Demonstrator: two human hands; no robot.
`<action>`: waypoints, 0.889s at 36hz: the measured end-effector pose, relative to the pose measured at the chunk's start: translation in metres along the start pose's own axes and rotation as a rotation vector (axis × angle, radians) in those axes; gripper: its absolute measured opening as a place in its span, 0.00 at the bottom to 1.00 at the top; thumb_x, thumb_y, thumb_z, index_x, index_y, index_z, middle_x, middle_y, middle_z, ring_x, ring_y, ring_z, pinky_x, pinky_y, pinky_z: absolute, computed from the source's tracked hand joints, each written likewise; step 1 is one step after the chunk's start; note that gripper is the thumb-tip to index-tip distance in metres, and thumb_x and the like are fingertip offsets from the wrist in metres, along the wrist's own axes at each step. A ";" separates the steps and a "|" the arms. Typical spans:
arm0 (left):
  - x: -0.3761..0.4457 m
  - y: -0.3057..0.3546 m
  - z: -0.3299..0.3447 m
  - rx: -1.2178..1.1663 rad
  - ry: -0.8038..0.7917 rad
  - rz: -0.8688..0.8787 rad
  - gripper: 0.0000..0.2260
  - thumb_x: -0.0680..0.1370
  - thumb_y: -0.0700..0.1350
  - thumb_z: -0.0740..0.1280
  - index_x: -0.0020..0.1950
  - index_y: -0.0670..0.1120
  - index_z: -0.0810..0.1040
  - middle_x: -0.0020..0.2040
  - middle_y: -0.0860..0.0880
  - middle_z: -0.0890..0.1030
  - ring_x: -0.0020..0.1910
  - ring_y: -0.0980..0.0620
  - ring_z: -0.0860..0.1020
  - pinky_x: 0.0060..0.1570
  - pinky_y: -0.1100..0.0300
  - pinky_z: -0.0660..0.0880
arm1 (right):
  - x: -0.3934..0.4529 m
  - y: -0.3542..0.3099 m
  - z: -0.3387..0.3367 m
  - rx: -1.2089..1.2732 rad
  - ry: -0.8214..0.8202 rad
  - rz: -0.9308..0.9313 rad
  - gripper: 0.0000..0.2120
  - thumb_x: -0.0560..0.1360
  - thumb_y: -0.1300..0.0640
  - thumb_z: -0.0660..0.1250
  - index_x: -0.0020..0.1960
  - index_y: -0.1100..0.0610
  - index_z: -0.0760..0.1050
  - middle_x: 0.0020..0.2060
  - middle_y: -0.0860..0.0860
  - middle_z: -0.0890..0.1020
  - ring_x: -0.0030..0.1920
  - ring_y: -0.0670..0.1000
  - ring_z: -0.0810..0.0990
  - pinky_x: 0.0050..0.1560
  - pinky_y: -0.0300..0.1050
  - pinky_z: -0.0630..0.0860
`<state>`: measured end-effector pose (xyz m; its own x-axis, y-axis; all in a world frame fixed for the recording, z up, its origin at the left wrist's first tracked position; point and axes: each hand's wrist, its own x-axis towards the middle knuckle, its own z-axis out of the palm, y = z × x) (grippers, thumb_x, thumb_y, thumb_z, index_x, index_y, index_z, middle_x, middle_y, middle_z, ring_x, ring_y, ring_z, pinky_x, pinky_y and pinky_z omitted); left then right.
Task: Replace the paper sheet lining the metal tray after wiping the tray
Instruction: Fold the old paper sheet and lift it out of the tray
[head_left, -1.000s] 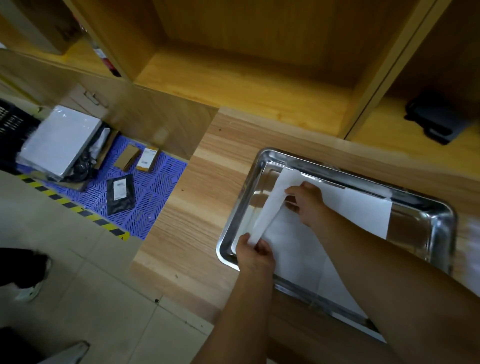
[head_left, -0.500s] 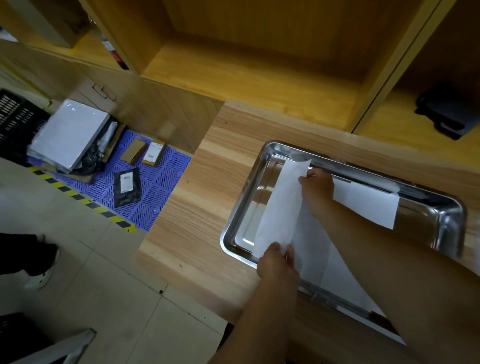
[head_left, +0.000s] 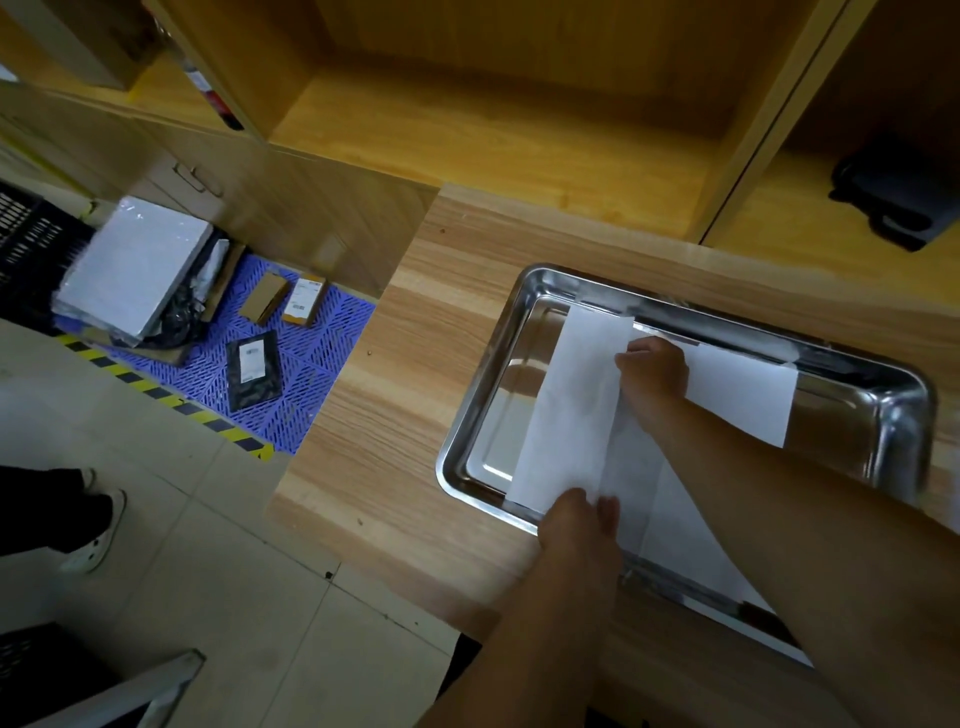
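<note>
Both hands pinch the white paper sheet (head_left: 576, 410) inside the shiny rectangular metal tray (head_left: 904, 395).
Your left hand (head_left: 579, 525) fingers grip its near edge, right hand (head_left: 655, 366) fingers its far edge; the folded flap's long axis runs between them, front to back.

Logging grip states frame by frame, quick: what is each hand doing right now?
Left hand: closed on the near edge of the paper sheet, at the metal tray rim.
Right hand: closed on the sheet's far edge.
</note>
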<state>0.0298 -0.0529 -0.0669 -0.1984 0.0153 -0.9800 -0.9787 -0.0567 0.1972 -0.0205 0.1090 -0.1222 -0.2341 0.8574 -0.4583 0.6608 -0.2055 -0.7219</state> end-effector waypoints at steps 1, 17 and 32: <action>-0.004 -0.001 -0.001 -0.153 -0.059 -0.075 0.16 0.82 0.39 0.62 0.70 0.37 0.69 0.54 0.43 0.76 0.48 0.50 0.78 0.33 0.73 0.75 | 0.000 0.001 0.000 0.003 -0.003 0.005 0.12 0.70 0.62 0.67 0.53 0.57 0.82 0.49 0.55 0.85 0.51 0.57 0.82 0.52 0.44 0.77; 0.034 0.090 -0.029 0.990 0.222 0.682 0.07 0.74 0.52 0.71 0.45 0.49 0.81 0.42 0.47 0.85 0.43 0.46 0.83 0.51 0.48 0.81 | -0.057 0.042 -0.024 0.097 -0.198 0.165 0.05 0.72 0.60 0.70 0.48 0.56 0.79 0.38 0.57 0.84 0.37 0.56 0.84 0.41 0.51 0.84; 0.049 0.091 -0.033 1.566 0.062 0.685 0.11 0.74 0.49 0.72 0.47 0.41 0.83 0.40 0.48 0.80 0.40 0.51 0.78 0.44 0.59 0.73 | -0.118 0.079 -0.024 -0.038 -0.331 0.258 0.05 0.71 0.60 0.72 0.37 0.58 0.80 0.34 0.58 0.85 0.37 0.58 0.85 0.42 0.50 0.82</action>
<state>-0.0672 -0.0900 -0.0978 -0.6073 0.3688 -0.7037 0.1572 0.9240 0.3485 0.0767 0.0025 -0.1130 -0.2695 0.5809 -0.7681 0.7521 -0.3711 -0.5446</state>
